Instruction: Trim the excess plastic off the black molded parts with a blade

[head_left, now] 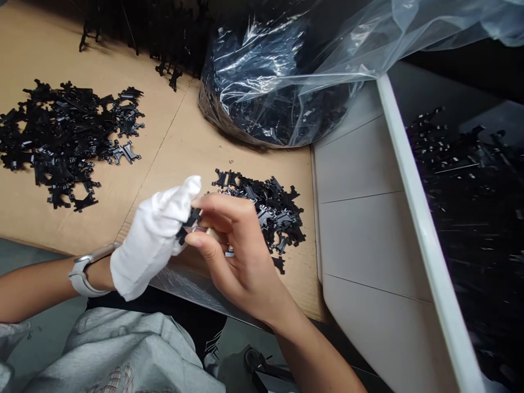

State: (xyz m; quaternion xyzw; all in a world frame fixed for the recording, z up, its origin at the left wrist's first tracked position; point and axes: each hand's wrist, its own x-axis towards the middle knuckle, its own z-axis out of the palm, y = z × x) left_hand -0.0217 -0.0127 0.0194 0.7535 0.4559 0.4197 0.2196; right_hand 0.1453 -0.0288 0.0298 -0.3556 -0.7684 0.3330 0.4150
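Note:
My left hand (153, 229), in a white glove, is closed on one end of a small black plastic part (190, 218) near the front of the cardboard-covered table. My bare right hand (233, 240) pinches the same part from the other side between thumb and fingers. The fingers cover much of the part's shape. Behind my right hand lies a pile of similar black parts (282, 210), close to a white bin wall. A larger heap of black parts (65, 131) spreads across the left side of the table (164, 158).
A clear plastic bag (270, 98) full of black parts stands at the back. On the right, a white bin (368, 224) has a raised rim, with more black parts (470, 180) beyond it. Further black pieces (172, 60) lie in shadow at the back.

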